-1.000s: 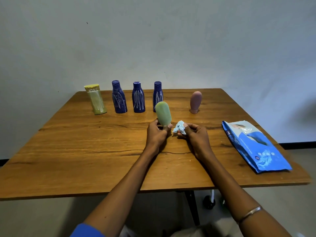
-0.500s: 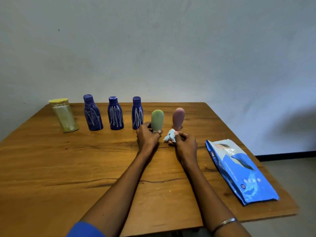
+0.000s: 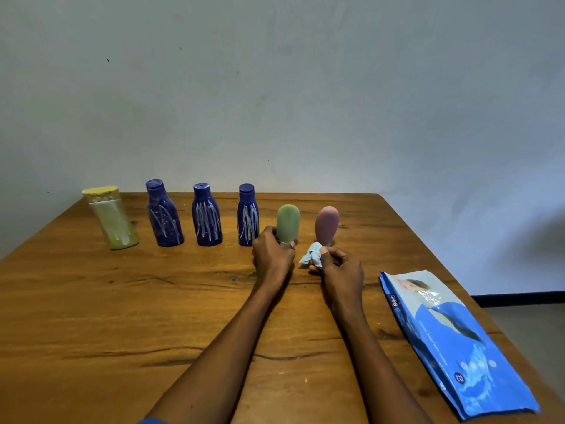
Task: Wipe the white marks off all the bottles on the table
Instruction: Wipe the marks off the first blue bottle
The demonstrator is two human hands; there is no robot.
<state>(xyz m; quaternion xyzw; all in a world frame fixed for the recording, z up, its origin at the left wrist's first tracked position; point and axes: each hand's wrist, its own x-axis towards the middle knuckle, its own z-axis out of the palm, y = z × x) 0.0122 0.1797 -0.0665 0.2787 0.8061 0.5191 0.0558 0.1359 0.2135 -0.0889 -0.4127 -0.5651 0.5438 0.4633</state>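
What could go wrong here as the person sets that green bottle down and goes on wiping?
The green bottle stands cap-down on a narrow base; gripped low by the left hand, it might topple on release. The pink bottle stands right behind the right hand and its crumpled wipe, so a careless move may knock it. The three blue bottles stand close together, so reaching for one could tip another.

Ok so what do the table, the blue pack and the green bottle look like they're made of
Table: looks like wood or a wood veneer, with brown grain lines and dark cracks; satin sheen.
Blue pack: likely thin plastic film, glossy, printed and slightly crinkled.
Green bottle: probably plastic with a matte, soft-looking finish and no glare; the left hand grips its base.
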